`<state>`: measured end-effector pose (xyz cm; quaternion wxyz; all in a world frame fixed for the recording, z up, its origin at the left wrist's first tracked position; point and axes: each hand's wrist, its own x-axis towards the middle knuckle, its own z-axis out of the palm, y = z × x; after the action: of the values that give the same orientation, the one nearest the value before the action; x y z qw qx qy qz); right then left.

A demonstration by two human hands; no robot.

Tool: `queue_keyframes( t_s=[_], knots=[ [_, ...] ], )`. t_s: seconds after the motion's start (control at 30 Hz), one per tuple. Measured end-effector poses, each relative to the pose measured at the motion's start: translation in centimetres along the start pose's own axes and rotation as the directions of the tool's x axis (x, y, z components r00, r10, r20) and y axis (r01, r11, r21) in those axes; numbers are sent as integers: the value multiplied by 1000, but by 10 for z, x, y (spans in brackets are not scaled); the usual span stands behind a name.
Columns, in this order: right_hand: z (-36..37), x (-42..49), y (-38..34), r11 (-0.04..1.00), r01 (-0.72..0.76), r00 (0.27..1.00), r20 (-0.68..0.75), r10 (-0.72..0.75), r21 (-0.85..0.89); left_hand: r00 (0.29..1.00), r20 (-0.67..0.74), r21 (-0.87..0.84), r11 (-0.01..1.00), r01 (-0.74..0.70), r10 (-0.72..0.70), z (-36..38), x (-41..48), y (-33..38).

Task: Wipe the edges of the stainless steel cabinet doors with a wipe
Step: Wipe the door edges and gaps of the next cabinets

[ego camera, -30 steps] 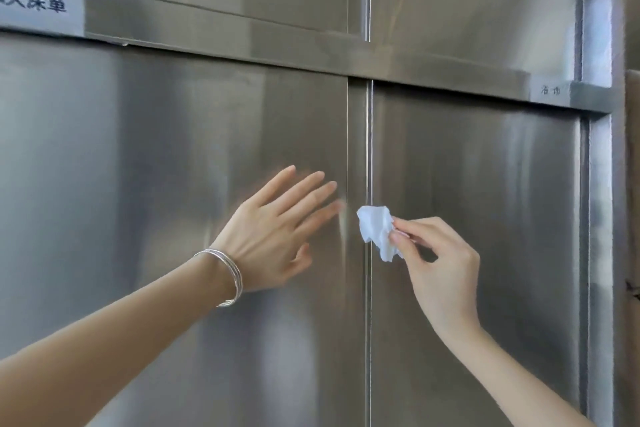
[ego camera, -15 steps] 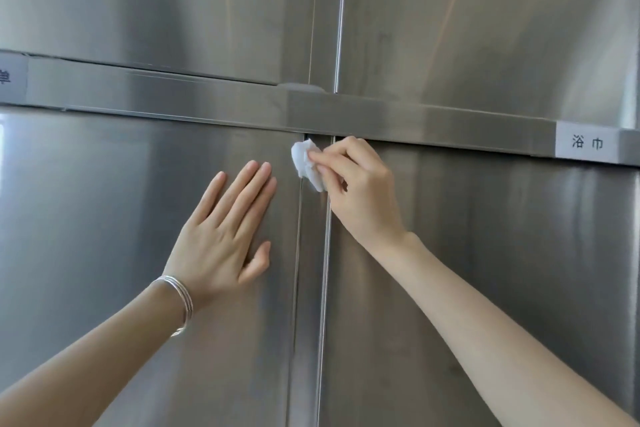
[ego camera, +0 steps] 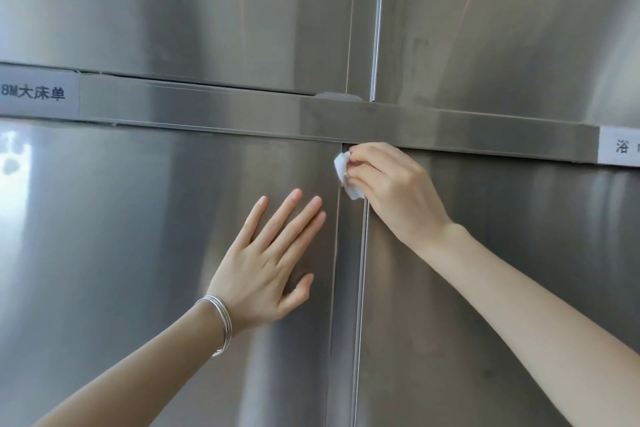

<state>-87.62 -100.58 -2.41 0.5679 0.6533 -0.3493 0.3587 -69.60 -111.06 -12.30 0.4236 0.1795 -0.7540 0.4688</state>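
Note:
Brushed stainless steel cabinet doors fill the view. My right hand (ego camera: pixel 391 187) pinches a small crumpled white wipe (ego camera: pixel 344 173) against the top of the vertical seam (ego camera: pixel 360 288) between the lower left door (ego camera: pixel 138 253) and the lower right door (ego camera: pixel 502 288), just under the horizontal rail (ego camera: pixel 242 111). My left hand (ego camera: pixel 270 267) lies flat with straight fingers on the lower left door, below and left of the wipe. A silver bangle circles that wrist.
Two upper doors (ego camera: pixel 207 10) meet at a seam above the rail. A white label with black characters (ego camera: pixel 38 94) sits on the rail at far left, and another label (ego camera: pixel 620 151) is cut off at the right edge.
My right hand carried the wipe up the seam from mid-door to the top corner under the rail. My left hand stayed flat on the left door.

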Motion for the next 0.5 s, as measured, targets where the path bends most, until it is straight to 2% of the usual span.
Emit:
queue_keyframes(
  t_s=[0.07,0.13,0.33,0.5],
  knots=[
    [2,9,-1,995,48,998,-39,-52,-84,1000,-13,-6,1000,-1,1,2,-1,0],
    [3,2,-5,988,27,997,-66,-38,-150,1000,-19,-21,1000,1,-1,2,1,0],
    [-2,-7,-20,963,-15,999,-32,6,-269,1000,-28,-36,999,12,-13,2,0,0],
    [0,10,-20,938,-133,987,-133,95,-321,999,-43,-48,999,22,-24,3,2,1]
  ],
)
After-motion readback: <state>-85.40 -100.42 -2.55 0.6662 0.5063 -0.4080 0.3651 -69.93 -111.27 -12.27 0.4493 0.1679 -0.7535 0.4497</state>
